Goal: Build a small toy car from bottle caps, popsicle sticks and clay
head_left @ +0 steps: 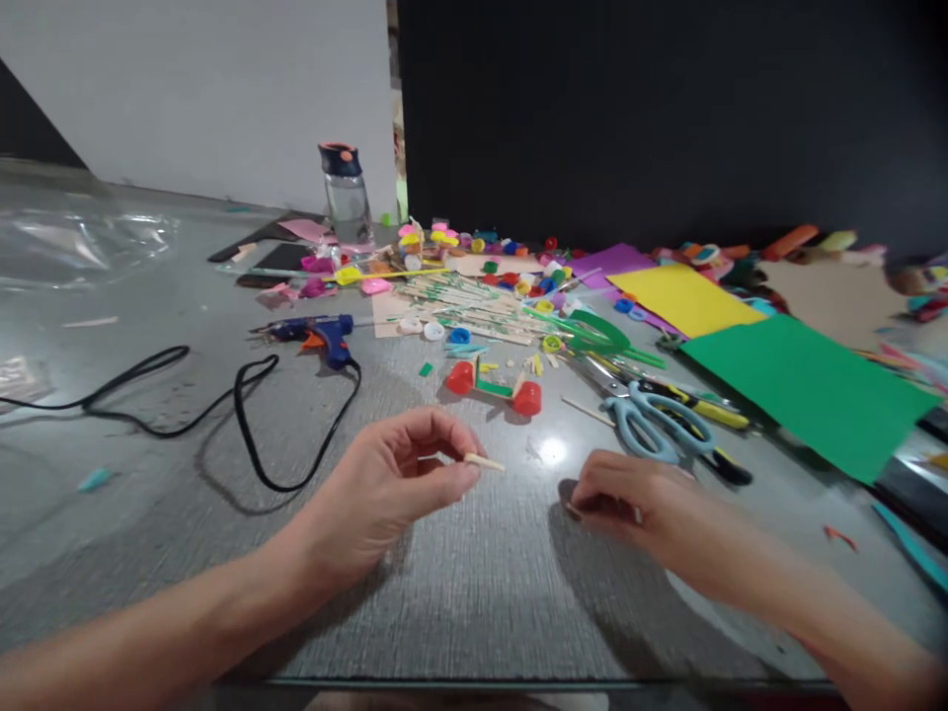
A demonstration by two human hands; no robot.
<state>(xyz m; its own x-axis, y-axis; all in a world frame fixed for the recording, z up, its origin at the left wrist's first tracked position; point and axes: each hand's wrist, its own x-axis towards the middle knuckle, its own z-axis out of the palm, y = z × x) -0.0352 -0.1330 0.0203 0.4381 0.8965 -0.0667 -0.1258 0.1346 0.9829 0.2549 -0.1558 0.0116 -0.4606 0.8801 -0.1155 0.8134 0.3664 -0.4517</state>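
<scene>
Between the thumb and fingers of my left hand (415, 469) is a short pale wooden stick (485, 461), its free end pointing right. My right hand (622, 494) is low over the table, fingers pinched together. A small thin sliver shows at its fingertips, too unclear to name. Just beyond both hands lies a small assembly with red bottle caps (527, 398) at its ends, joined by a green and wooden frame. Light-blue-handled scissors (643, 420) lie beyond my right hand, beside yellow-and-black-handled pliers (715, 407).
A blue glue gun (333, 339) lies at left, its black cord (244, 434) looping across the table. Behind are a pile of wooden sticks (474, 301), coloured caps and a water bottle (347, 197). Green (807, 385) and yellow sheets (681, 301) lie at right.
</scene>
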